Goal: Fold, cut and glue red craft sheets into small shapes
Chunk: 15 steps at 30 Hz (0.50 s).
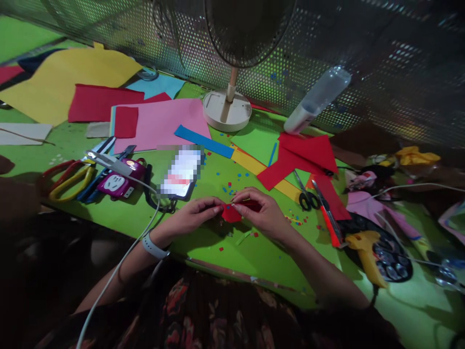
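Observation:
My left hand and my right hand meet over the green table near its front edge. Both pinch a small piece of red paper between their fingertips. A white band sits on my left wrist. A phone lies just beyond my left hand, with a white cable running from it toward me. Tiny coloured paper scraps are scattered round my hands.
Black-handled scissors and a red cutter lie right of my hands on red paper sheets. A yellow glue gun rests further right. Scissors and a purple power strip lie left. A fan base, a bottle and coloured sheets stand behind.

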{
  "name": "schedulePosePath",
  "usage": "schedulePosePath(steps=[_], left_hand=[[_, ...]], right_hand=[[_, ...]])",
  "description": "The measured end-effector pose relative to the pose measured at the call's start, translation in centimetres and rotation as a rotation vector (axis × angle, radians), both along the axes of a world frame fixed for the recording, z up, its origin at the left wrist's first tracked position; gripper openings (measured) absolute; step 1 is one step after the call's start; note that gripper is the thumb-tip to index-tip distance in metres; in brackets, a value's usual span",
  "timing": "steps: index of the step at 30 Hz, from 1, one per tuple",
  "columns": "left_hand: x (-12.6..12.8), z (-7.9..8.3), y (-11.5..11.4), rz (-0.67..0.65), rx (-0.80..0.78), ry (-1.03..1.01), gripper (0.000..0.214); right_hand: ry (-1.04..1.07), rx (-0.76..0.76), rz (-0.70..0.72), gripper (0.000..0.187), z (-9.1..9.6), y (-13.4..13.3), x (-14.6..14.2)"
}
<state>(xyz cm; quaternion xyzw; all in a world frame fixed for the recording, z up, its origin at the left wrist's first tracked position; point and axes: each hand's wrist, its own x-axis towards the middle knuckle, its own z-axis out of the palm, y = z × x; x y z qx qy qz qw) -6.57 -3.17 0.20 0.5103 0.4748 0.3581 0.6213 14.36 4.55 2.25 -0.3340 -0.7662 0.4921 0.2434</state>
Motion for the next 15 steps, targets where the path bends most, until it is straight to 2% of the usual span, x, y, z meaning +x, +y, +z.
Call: schedulePosePath(steps=[5,7,11,15], left_hand=[[0.0,0.1,0.1,0.014,0.075,0.069,0.025],[0.0,0.3,0.1,0.011,0.082,0.078,0.025],[0.1,1.3,0.3,0.01,0.082,0.107,0.027],[0.7,2.2,0.8,0.115,0.187,0.243,0.025]], right_hand=[[-0.228,0.191,0.091,0.017,0.7,0.7,0.3],[-0.279,0.219,0.133,0.014,0.9,0.9,0.4],[-0.272,0.238,0.145,0.012,1.1,0.9,0.5],[-0.238,0.252,0.114,0.009,1.5,0.6,0.6]])
